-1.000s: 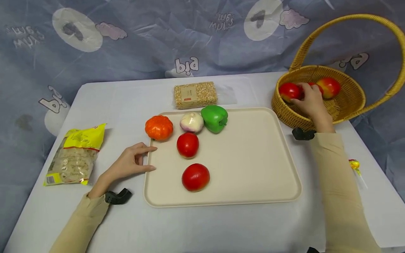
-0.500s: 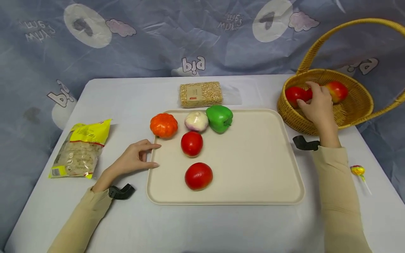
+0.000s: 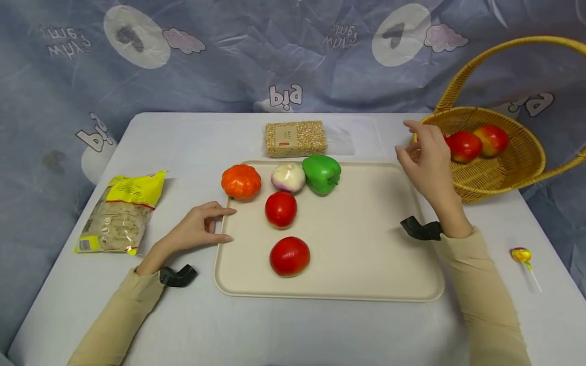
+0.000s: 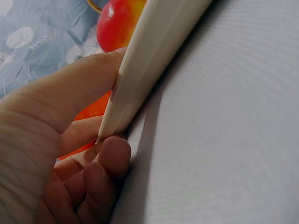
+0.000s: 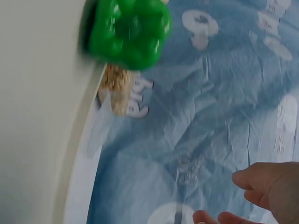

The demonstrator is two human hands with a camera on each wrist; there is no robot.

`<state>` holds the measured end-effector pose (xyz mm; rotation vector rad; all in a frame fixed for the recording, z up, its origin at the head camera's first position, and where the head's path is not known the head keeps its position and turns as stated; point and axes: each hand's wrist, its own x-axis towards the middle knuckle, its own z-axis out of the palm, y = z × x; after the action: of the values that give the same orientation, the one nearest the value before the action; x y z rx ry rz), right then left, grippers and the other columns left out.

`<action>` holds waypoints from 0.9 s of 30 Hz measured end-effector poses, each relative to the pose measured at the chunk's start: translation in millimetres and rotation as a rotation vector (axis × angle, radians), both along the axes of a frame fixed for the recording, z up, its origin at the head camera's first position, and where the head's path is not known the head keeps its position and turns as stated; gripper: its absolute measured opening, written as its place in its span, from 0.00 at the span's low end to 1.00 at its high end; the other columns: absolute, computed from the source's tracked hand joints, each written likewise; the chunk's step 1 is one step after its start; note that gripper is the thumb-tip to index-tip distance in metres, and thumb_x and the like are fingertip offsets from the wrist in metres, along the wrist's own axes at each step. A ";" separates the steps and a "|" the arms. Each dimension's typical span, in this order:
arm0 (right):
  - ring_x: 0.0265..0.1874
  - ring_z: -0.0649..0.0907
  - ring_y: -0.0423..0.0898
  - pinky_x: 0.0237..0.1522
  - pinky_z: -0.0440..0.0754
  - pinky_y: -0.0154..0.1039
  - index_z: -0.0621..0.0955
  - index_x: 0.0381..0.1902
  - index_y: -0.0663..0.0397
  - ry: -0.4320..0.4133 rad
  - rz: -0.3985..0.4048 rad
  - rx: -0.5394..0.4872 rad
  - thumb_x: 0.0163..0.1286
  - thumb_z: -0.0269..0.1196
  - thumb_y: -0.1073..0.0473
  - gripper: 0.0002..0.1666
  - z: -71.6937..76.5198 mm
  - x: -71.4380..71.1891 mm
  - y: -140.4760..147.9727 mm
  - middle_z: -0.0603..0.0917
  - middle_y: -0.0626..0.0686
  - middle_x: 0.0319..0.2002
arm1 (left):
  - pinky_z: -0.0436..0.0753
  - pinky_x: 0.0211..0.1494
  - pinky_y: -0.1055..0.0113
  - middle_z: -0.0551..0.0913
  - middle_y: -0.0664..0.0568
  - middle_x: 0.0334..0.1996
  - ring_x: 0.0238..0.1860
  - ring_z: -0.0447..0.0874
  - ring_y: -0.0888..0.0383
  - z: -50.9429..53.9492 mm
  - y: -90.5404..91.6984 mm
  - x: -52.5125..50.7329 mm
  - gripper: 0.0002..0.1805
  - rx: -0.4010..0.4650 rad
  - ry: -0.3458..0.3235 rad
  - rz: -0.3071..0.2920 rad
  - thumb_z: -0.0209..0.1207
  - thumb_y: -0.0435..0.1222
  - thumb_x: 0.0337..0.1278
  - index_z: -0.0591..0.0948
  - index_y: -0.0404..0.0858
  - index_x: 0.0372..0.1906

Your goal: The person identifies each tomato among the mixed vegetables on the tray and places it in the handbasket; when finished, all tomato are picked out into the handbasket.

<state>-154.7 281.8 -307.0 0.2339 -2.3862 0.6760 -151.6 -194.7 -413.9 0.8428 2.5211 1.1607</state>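
Note:
My left hand (image 3: 196, 227) holds the left edge of the cream tray (image 3: 361, 239); in the left wrist view, the thumb and fingers of that hand (image 4: 60, 116) lie on either side of the rim (image 4: 135, 70). Empty, with fingers spread, my right hand (image 3: 429, 161) is over the left rim of the wicker basket (image 3: 485, 182). Red and yellow fruits (image 3: 466, 146) lie in the basket, one mostly hidden behind that hand. Two red tomatoes (image 3: 281, 209), a white-purple vegetable (image 3: 288, 177) and a green pepper (image 3: 322, 174) are on the tray. An orange pumpkin (image 3: 241, 182) sits at its upper left corner.
A bag of grain (image 3: 295, 139) lies behind the tray. To the far left is a yellow-topped clear bag (image 3: 121, 213). A lollipop (image 3: 522, 255) lies to the right, and the basket's tall handle (image 3: 471, 66) arches above its bowl.
My right hand has moved left from inside the basket to its left rim, leaving the fruits there. The left hand stays at the tray edge. The head view has shifted slightly.

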 end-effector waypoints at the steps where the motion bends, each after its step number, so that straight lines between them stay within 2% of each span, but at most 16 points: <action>1: 0.28 0.78 0.49 0.35 0.64 0.13 0.73 0.58 0.59 0.005 0.021 0.003 0.60 0.61 0.68 0.27 0.0 1.4 -5.7 0.77 0.65 0.48 | 0.70 0.21 0.74 0.75 0.51 0.33 0.17 0.69 0.66 0.1 0.1 -0.1 0.31 -0.002 -0.004 -0.001 0.73 0.43 0.39 0.79 0.40 0.54; 5: 0.29 0.81 0.51 0.34 0.68 0.16 0.73 0.59 0.58 0.000 0.099 0.026 0.60 0.62 0.67 0.27 -1.2 5.5 -28.4 0.78 0.63 0.49 | 0.71 0.21 0.74 0.75 0.50 0.33 0.17 0.69 0.66 0.5 -0.1 -0.4 0.31 -0.009 -0.005 -0.005 0.72 0.44 0.40 0.79 0.40 0.54; 9: 0.30 0.82 0.50 0.32 0.79 0.33 0.72 0.60 0.57 -0.016 0.206 0.049 0.60 0.63 0.67 0.28 -7.1 5.9 -53.3 0.78 0.62 0.51 | 0.71 0.20 0.74 0.75 0.51 0.32 0.17 0.69 0.67 -1.9 -1.2 -1.1 0.30 -0.005 0.010 -0.005 0.72 0.43 0.40 0.80 0.40 0.54; 12: 0.31 0.82 0.50 0.31 0.80 0.43 0.72 0.60 0.58 -0.036 0.293 0.057 0.61 0.63 0.67 0.28 -13.4 5.9 -72.1 0.77 0.61 0.52 | 0.70 0.20 0.74 0.75 0.52 0.32 0.17 0.69 0.67 -3.8 -1.7 -1.3 0.30 0.002 0.019 -0.007 0.72 0.43 0.41 0.80 0.40 0.54; 20: 0.32 0.82 0.47 0.30 0.82 0.38 0.72 0.60 0.53 -0.124 0.460 0.120 0.63 0.62 0.62 0.26 -31.9 11.6 -116.6 0.75 0.56 0.56 | 0.71 0.20 0.73 0.75 0.52 0.32 0.16 0.69 0.66 -3.6 -1.1 -1.0 0.30 0.009 0.016 -0.014 0.73 0.43 0.39 0.80 0.41 0.54; 25: 0.37 0.83 0.45 0.38 0.83 0.38 0.73 0.60 0.51 -0.189 0.516 0.211 0.64 0.61 0.57 0.25 -41.9 15.9 -133.3 0.75 0.53 0.57 | 0.71 0.19 0.73 0.74 0.54 0.32 0.16 0.70 0.66 -3.1 -1.3 -1.8 0.30 0.009 0.016 -0.013 0.73 0.44 0.39 0.80 0.42 0.53; 27: 0.42 0.83 0.45 0.42 0.82 0.39 0.73 0.61 0.48 -0.226 0.540 0.244 0.65 0.61 0.53 0.27 -45.7 17.1 -138.3 0.75 0.52 0.58 | 0.71 0.19 0.73 0.74 0.55 0.32 0.16 0.70 0.66 -3.6 -1.8 -2.1 0.30 0.006 0.016 -0.012 0.73 0.44 0.38 0.80 0.43 0.53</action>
<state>-137.6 143.5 -352.7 0.9780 -2.6395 0.6709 -153.8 -196.5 -417.5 0.8710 2.5235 1.1632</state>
